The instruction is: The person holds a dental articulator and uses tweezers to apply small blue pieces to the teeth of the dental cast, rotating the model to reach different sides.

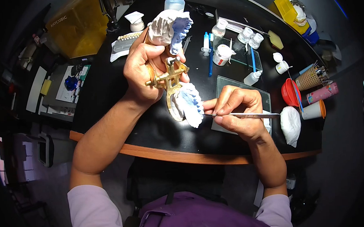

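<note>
My left hand is closed round a brass dental articulator, which is swung wide apart. A white-and-blue plaster dental cast is mounted on its upper end. The other plaster cast, with a blue row of teeth, sits on the lower end. Between the fingers and thumb of my right hand is a slim metal dental instrument, held like a pen. Its tip points left at the teeth of the lower cast; I cannot tell whether it touches them.
Beyond my hands stand several white bottles, a white jar and a blue-tipped syringe. A glass plate lies under my right hand. To the right are a red bowl, a paper cup and a white bundle.
</note>
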The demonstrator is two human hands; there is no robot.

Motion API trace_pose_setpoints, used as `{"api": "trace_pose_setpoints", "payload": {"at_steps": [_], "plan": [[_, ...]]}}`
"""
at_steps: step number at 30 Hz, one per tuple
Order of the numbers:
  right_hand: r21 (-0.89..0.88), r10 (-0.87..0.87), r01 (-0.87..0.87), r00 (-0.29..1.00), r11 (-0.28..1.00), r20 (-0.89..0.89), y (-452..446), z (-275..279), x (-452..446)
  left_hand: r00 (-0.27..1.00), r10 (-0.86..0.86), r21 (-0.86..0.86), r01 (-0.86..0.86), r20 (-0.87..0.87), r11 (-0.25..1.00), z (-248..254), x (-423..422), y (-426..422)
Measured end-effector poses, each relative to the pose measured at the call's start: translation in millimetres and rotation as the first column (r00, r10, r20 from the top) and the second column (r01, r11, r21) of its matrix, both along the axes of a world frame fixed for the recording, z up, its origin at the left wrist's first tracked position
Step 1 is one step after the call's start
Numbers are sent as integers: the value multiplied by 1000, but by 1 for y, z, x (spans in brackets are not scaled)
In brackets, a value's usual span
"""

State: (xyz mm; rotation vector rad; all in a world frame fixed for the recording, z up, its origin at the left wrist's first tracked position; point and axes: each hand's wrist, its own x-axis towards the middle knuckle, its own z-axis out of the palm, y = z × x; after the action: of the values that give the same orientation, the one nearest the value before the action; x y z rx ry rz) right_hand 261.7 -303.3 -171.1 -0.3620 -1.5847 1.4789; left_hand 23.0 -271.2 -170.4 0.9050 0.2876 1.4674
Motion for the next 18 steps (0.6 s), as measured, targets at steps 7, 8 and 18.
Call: {"api": "trace_pose_setpoints", "payload": {"at_steps": [7,8,18], "plan": [[16,0,0,1000,1000,0,1,0,0,999,38,-3,-38,-32,999,2,3,-1],[18,2,-2,1000,1000,-9,1,0,0,998,50,-20,-51,-46,998,4,4,-1],[-15,-108,108,994,994,9,-3,0,-3,975,168,-147,-190,-145,971,4,10,2]]}}
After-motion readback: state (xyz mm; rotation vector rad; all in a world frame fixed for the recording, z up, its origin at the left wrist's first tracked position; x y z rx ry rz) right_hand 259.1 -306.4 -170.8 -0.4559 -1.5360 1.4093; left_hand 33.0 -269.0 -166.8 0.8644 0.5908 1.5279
